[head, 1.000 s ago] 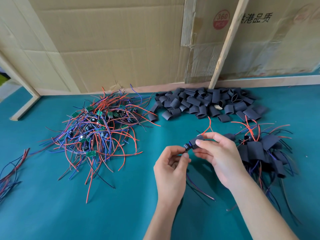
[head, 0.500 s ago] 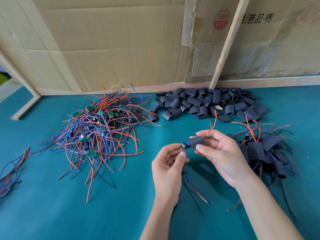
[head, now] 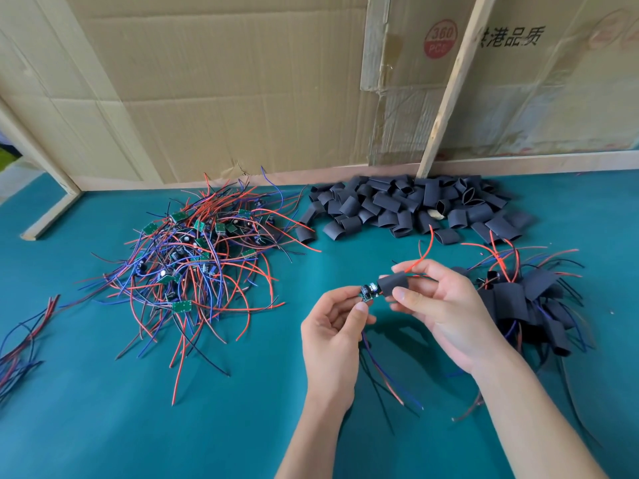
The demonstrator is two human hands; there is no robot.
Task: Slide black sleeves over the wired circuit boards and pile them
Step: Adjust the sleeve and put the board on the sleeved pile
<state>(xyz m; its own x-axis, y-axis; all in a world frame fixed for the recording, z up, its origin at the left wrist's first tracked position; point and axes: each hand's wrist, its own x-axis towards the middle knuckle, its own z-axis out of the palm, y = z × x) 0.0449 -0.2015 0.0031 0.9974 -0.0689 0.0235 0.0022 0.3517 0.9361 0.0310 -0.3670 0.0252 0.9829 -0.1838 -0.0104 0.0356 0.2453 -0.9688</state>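
teal table | wired boards heap | empty sleeves pile | sleeved boards pile | loose wires

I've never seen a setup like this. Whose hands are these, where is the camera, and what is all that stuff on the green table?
There is no machine here: a person works bare-handed, filmed by a camera worn on their head, looking down. On the teal felt table lie three heaps: a tangle of small green circuit boards with red, blue and black wires, a pile of empty short black sleeves, and finished sleeved boards. The left hand pinches one wired green board; the right hand holds a black sleeve partly over it.
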